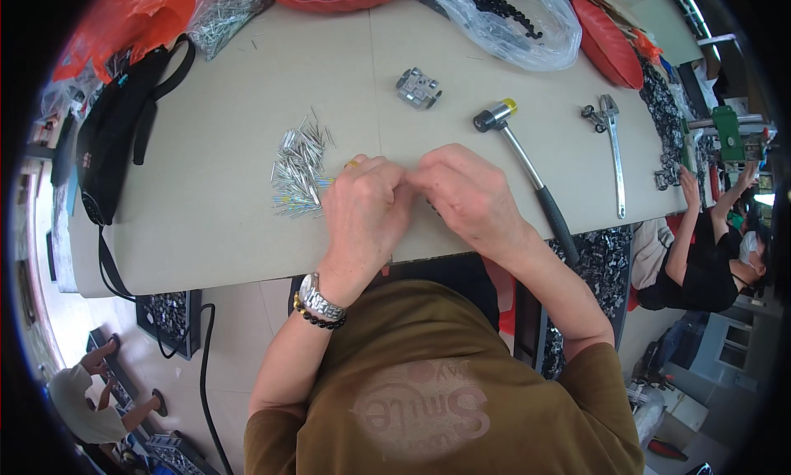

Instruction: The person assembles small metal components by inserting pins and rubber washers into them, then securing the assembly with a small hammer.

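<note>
My left hand [368, 210] and my right hand [471, 193] meet above the table near its front edge, fingertips pinched together. Whatever they grip is hidden behind the fingers; a small dark bit shows under the right hand's fingers. Close beside my left hand lies a loose pile of thin metal pins [298, 163], some with blue or yellow tints. Beyond the hands sits a small silvery metal block with several round parts [418, 88]. A mallet [527, 162] with a black grip and a yellow-and-black head rests to the right of my right hand.
An adjustable wrench [615, 158] lies at the right beside a small metal part [592, 117]. Red trays [608, 42] and a clear plastic bag [556, 51] of black parts stand at the back. A black bag [115, 141] lies left. Another person [700, 261] works at the right.
</note>
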The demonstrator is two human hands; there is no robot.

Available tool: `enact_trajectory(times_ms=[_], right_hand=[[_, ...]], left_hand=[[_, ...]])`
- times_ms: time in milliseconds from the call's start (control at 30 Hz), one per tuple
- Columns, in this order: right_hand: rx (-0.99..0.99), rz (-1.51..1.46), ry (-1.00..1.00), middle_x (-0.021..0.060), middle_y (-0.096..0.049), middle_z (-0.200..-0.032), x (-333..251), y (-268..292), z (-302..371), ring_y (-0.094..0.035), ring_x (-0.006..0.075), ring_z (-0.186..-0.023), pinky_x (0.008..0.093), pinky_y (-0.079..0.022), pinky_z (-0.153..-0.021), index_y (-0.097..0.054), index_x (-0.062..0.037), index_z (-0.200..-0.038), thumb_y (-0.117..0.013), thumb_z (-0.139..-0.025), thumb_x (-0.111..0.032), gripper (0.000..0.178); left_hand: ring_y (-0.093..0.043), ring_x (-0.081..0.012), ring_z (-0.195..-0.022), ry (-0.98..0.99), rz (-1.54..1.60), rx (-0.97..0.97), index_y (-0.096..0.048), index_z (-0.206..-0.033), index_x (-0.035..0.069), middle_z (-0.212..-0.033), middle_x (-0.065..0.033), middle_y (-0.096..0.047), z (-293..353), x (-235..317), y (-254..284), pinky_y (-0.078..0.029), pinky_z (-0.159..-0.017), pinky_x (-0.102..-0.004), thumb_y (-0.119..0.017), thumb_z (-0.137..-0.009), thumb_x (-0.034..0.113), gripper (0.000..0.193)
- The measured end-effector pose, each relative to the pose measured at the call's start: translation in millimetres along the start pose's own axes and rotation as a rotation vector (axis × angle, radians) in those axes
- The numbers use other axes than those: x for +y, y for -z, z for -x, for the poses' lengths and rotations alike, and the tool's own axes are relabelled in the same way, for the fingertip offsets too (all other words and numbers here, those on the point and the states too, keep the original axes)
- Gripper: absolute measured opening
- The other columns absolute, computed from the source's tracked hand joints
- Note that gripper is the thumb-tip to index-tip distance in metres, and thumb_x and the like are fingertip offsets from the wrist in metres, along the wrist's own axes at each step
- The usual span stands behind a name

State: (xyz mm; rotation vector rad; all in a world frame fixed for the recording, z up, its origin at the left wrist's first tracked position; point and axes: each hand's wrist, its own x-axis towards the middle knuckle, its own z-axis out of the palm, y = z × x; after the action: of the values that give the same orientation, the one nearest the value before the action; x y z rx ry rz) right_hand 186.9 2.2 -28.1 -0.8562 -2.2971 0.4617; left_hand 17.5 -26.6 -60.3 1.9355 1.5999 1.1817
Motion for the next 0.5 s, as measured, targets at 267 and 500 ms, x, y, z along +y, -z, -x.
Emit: enact_trajectory(times_ms=[267, 500], right_hand=[[-0.002, -0.055, -0.056, 0.0077, -0.060, -0.089, 1.5, -1.4, -1.7, -0.062, 0.0274, -0.083, 0.0382, -0.052, -0.065, -0.068, -0.0042, -0.094, -0.068, -0.081, -0.003, 0.013], [-0.001, 0.073, 0.047, 0.0076, -0.061, -0.091, -2.1, -2.1, 0.3, -0.063, 0.0266, -0.083, 0.0371, -0.053, -0.066, -0.068, -0.0041, -0.096, -0.068, -0.082, -0.004, 0.013]], left_hand=[[-0.065, -0.0320, -0.074, 0.011, 0.010, -0.002, -0.070, -0.076, 0.004, -0.075, -0.0102, -0.067, -1.0, 1.7, 1.2, -0.051, -0.062, -0.0414, -0.076, -0.073, 0.002, 0.007], [-0.064, -0.0312, -0.073, -0.029, 0.005, 0.019, -0.070, -0.076, 0.004, -0.074, -0.0100, -0.066, -1.2, -3.7, -0.5, -0.051, -0.063, -0.0406, -0.075, -0.074, 0.001, 0.007]])
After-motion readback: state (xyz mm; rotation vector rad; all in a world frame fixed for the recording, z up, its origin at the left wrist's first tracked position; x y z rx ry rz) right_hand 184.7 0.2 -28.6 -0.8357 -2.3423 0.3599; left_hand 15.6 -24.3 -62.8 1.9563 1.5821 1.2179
